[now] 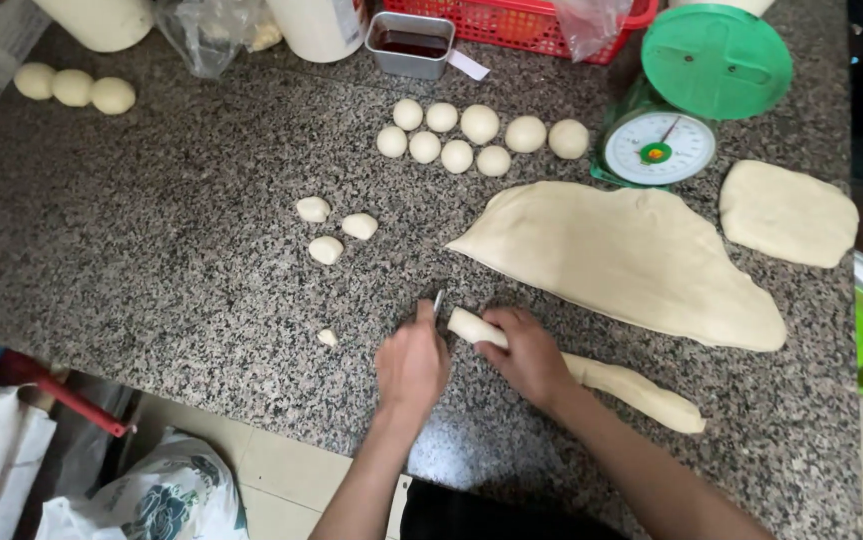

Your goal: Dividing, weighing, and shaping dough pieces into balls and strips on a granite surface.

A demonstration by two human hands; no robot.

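Gripping a small metal cutter blade (438, 303) in a closed fist, the left hand (412, 362) stood at the cut end of a long pale rope of dough (631, 388) on the speckled grey granite counter (181, 250), while the right hand (528, 355) lay curled over the rope just behind that end, pressing it down. Plenty was already done: ten smooth round dough balls (461, 138) sat in two rows near the green kitchen scale (656, 150), and three rough cut lumps (331, 228) plus one tiny scrap (327, 337) waited unrolled to the left of the hands. Plenty was left, too, by my reckoning: most of the rope stretched away uncut to the right, a big flat sheet of dough (631, 260) lay untouched beyond it, and a smaller slab (786, 212) rested near the counter's right edge. Early-to-middle stage, I judged, with portioning well under way.
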